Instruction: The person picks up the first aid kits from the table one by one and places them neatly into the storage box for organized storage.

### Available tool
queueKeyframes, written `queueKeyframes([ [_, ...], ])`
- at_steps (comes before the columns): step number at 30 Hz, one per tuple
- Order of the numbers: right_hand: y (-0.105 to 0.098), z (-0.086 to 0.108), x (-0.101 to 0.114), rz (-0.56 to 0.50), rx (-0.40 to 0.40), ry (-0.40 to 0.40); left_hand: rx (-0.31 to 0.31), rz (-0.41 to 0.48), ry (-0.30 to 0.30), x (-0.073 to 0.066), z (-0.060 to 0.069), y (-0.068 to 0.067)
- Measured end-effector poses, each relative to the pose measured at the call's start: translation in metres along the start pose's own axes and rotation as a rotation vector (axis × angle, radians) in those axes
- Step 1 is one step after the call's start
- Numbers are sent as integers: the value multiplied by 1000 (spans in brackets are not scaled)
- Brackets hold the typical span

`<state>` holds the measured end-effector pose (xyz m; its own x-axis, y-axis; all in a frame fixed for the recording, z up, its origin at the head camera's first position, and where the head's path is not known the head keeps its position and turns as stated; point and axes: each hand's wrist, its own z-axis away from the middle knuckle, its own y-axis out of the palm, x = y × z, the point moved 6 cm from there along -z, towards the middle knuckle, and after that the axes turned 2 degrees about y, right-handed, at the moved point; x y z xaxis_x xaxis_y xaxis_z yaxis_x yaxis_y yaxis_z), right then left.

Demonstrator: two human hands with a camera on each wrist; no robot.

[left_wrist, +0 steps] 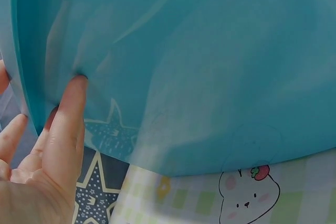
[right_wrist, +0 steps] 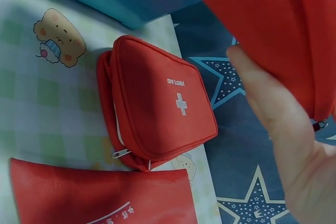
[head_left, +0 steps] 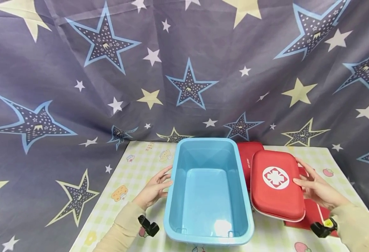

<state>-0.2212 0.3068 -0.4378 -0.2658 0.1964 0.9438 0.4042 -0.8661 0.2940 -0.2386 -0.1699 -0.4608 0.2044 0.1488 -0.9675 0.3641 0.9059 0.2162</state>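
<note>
A light blue plastic bin (head_left: 207,239) stands in the middle of the table. My left hand (head_left: 154,189) is at its left side, fingers fairly straight and touching the outer wall; the left wrist view shows fingertips (left_wrist: 79,85) against the blue plastic. On the other side, my right hand (head_left: 316,187) grips a red hard-shell first-aid case (head_left: 266,199) with a white round emblem by its right edge. The case is raised above the table, tilted, close to the bin's right rim. Only part of the case shows in the right wrist view, where the hand (right_wrist: 283,124) supports it.
Under and behind the case lies a red zippered first-aid pouch (right_wrist: 163,103) with a white cross. A flat red packet (right_wrist: 105,190) lies near it. The checked tablecloth (head_left: 108,217) covers the table; a star-patterned curtain (head_left: 140,126) hangs behind.
</note>
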Motion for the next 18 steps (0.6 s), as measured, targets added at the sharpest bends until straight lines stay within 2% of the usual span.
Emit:
queueKeyframes([
  [5,3,-1,6,-30,57,-43,-3,-5,4,-1,0,0],
  [11,6,-2,11,-24,66,-41,-1,-2,5,-1,-1,-1],
  [18,11,-1,16,-98,122,-72,-3,-6,-1,0,-1,-1],
])
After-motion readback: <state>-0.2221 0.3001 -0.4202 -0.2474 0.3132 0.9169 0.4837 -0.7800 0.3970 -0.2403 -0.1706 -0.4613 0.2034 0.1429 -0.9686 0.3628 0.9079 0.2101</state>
